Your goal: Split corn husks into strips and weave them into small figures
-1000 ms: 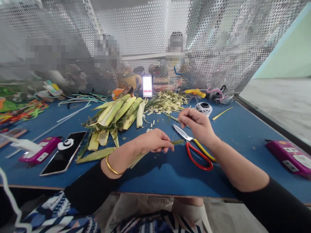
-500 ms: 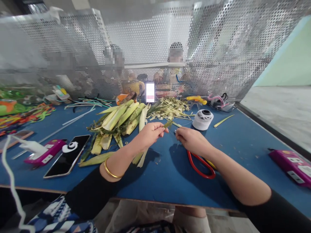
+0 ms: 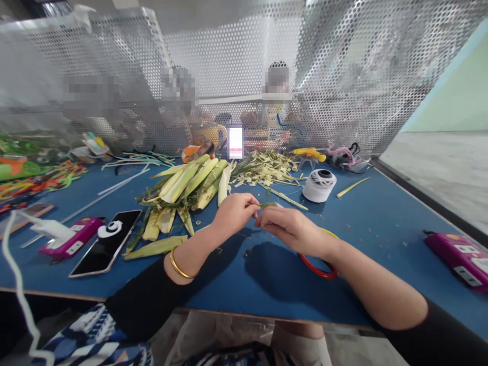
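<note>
My left hand (image 3: pixel 235 212) is closed, pinching a thin green strip of husk (image 3: pixel 267 205) that runs rightward behind my other hand. Close beside it, my right hand (image 3: pixel 292 227) has its fingers bent together at the left fingertips; whatever they pinch is hidden. Beneath the right hand and wrist lie scissors with a red handle loop (image 3: pixel 323 274), partly covered. A pile of pale green corn husks (image 3: pixel 190 185) lies left of my hands. A white spool of thread (image 3: pixel 319 186) stands beyond the right hand.
Husk scraps (image 3: pixel 265 168) are heaped at the back. A phone (image 3: pixel 109 243) and a purple power strip (image 3: pixel 72 239) lie left; another purple power strip (image 3: pixel 457 259) is at right. A perforated metal screen (image 3: pixel 229 51) borders the blue table's far side, with people behind it.
My right hand has moved left and met my left hand's fingertips, while the left hand shifted slightly left. The scissors stayed nearly in place, and a pale husk strip beyond the hands is now more exposed.
</note>
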Demonstrator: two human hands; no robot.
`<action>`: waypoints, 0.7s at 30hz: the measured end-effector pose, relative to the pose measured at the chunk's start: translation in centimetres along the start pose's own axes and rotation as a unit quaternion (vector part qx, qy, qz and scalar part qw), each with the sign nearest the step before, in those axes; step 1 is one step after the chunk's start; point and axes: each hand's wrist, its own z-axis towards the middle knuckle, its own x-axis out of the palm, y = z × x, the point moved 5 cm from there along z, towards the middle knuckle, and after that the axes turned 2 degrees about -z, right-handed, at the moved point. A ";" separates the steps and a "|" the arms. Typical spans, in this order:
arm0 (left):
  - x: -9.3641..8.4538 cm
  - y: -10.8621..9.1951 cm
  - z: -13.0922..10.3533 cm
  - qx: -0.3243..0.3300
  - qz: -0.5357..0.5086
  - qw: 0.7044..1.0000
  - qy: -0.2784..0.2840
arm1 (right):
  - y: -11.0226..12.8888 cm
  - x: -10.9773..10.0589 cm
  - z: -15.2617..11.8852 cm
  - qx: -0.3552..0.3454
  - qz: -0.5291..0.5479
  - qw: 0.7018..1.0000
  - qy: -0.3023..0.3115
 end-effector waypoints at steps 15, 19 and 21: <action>0.8 -2.5 -1.1 0.085 -0.151 0.978 0.114 | -7.6 -0.2 -1.7 0.389 0.596 0.683 -0.164; 0.1 -1.9 -0.6 0.070 -0.222 0.972 0.025 | -7.1 0.3 -1.5 0.353 0.602 0.691 -0.188; -0.3 -1.5 -0.5 0.052 -0.238 0.970 -0.014 | -6.3 0.6 -1.2 0.317 0.584 0.722 -0.193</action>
